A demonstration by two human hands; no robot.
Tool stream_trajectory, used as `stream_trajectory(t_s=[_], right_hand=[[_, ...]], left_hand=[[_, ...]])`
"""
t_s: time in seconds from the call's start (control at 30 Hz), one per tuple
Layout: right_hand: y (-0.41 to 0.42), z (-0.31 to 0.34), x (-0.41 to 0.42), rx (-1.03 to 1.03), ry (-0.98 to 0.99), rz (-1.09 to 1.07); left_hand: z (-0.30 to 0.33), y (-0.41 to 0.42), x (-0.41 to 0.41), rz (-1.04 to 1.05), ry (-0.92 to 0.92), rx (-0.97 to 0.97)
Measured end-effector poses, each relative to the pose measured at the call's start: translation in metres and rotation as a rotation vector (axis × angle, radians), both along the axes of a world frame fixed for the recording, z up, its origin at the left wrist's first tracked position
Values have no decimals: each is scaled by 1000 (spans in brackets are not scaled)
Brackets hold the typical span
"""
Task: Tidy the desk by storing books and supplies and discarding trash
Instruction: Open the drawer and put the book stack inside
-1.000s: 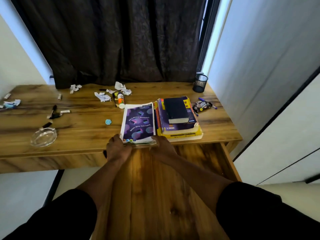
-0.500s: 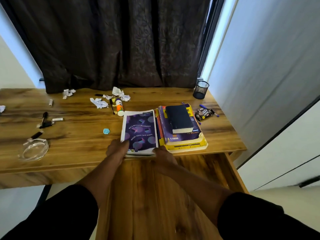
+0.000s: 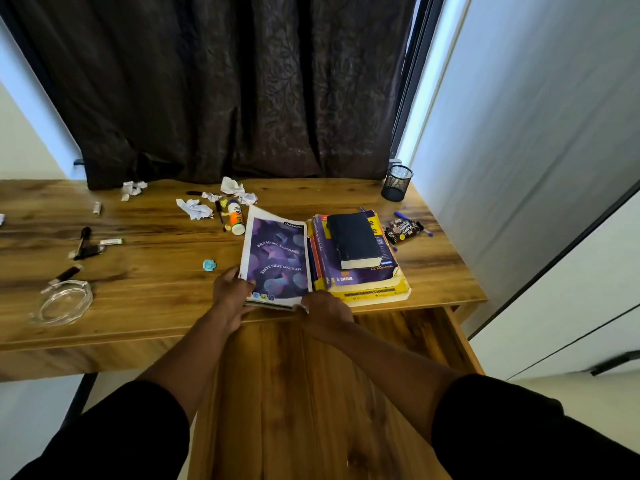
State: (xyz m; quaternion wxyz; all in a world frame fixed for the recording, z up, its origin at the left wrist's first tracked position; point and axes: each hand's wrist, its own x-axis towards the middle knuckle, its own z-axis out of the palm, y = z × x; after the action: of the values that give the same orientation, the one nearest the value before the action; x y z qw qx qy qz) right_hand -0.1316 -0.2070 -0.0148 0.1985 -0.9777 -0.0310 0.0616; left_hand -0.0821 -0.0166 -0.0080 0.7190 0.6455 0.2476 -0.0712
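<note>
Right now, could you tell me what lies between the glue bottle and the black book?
In the head view, the purple notebook lies between the glue bottle and the black book.

**One head cam, looking down at my bench**

Just the one view, strapped to my head and tilted forward and down. Wide angle, so the walls bend at the edges. It's close over the bench (image 3: 145, 306), with my forearms reaching in from the bottom and the dark curtain (image 3: 225, 81) straight ahead.
</note>
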Motion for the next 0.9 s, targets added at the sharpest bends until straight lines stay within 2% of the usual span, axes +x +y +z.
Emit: stream_trajectory(t_s=[0.1, 0.17, 0.27, 0.43, 0.5, 0.6, 0.67, 0.8, 0.9], right_hand=[[-3, 9, -5, 63, -192, -95], [-5, 13, -6, 126, -229, -127], [-2, 20, -1, 371, -67, -169], [2, 30, -9, 1040, 302, -257], [-2, 29, -23, 1150, 380, -244], [-14, 13, -42, 1118, 447, -221], [-29, -2, -57, 1057, 564, -147], [-64, -22, -87, 940, 826, -116], [-92, -35, -113, 825, 921, -109]], left_hand=[[6, 7, -16, 15, -41, -64], [6, 19, -29, 32, -48, -132], [4, 37, -54, -1, -65, -242], [-5, 57, -114, -9, -34, -390], [-9, 59, -143, -63, 7, -439], [-18, 60, -180, -176, 86, -481], [-24, 57, -199, -269, 136, -479], [-32, 47, -219, -511, 315, -243], [-28, 30, -224, -746, 493, -83]])
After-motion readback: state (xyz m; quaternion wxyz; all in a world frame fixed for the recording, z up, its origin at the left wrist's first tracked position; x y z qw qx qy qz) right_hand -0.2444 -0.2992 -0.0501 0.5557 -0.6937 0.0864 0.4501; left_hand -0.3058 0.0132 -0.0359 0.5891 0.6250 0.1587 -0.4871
